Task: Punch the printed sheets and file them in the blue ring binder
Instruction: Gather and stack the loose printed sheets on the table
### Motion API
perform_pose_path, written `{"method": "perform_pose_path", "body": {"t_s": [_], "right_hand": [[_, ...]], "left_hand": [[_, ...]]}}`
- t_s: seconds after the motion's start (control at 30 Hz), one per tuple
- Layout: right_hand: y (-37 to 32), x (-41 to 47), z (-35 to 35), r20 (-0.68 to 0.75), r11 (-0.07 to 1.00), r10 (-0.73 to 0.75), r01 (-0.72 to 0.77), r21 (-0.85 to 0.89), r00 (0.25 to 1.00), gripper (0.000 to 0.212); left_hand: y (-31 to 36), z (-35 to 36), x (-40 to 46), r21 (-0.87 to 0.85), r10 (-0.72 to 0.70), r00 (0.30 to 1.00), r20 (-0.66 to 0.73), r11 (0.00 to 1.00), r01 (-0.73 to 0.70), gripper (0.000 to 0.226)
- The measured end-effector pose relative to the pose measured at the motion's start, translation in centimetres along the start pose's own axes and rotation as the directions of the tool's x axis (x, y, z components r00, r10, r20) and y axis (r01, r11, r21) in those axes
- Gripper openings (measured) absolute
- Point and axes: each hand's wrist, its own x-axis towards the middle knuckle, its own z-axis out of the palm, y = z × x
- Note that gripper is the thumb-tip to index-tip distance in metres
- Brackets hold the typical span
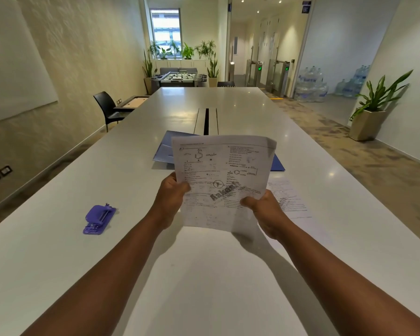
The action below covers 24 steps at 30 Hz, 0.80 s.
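Far left on the white table: purple hole punch, lying flat, well apart from both hands, nothing in it; black chair stands off the table's left edge further back.

Left hand: closed on the left edge of the printed sheets, thumb on the front face, fingers behind and hidden; forearm stretches out over the table.

Printed sheets: held up off the table between both hands, tilted toward the camera, text and chemistry diagrams on the front, top right corner curled back; cannot tell how many sheets are in the grip.

Blue ring binder: lies on the table behind the held sheets, mostly covered by them; a blue corner shows on the right side too; cannot tell whether it is open or shut.

Right hand: pinches the lower right edge of the sheets, thumb on the front, fingers curled behind.

Loose printed page: flat on the table just right of the right hand, partly hidden by it.

Far right: potted plant on the floor by the wall.
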Motion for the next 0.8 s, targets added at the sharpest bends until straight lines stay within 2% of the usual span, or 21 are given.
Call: {"method": "perform_pose_path", "body": {"t_s": [0.2, 0.37, 0.47, 0.53, 0.67, 0.8], "right_hand": [[1.0, 0.4, -0.3, 0.007, 0.999, 0.035, -0.035, 0.015, 0.999, 0.038], [1.4, 0.9, -1.3, 0.020, 0.994, 0.086, -0.084, -0.063, 0.996, 0.041], [1.5, 0.8, -1.9, 0.007, 0.983, 0.098, -0.096, -0.158, 0.995, 0.042], [1.8, 0.9, -2.5, -0.018, 0.969, 0.107, -0.108, -0.220, 0.994, 0.042], [3.0, 1.4, -4.2, -0.091, 0.946, 0.150, -0.170, -0.277, 0.984, 0.047], [4.0, 1.4, -6.4, -0.280, 0.902, 0.163, -0.258, -0.346, 0.946, 0.062]], "left_hand": [[-1.7, -0.6, 0.6, 0.034, -0.062, 0.995, 0.078, 0.998, 0.060, 0.031], [-2.2, -0.1, 0.9, 0.086, -0.075, 0.997, 0.035, 0.994, 0.072, 0.022], [-2.9, 0.6, 1.1, 0.152, -0.147, 0.989, -0.012, 0.977, 0.147, 0.012], [-3.6, 1.2, 1.2, 0.195, -0.195, 0.981, -0.024, 0.961, 0.196, 0.011], [-4.8, 2.8, 1.3, 0.259, -0.307, 0.951, -0.020, 0.918, 0.302, 0.025], [-5.4, 4.3, 1.1, 0.201, -0.400, 0.916, -0.030, 0.895, 0.397, 0.020]]}}
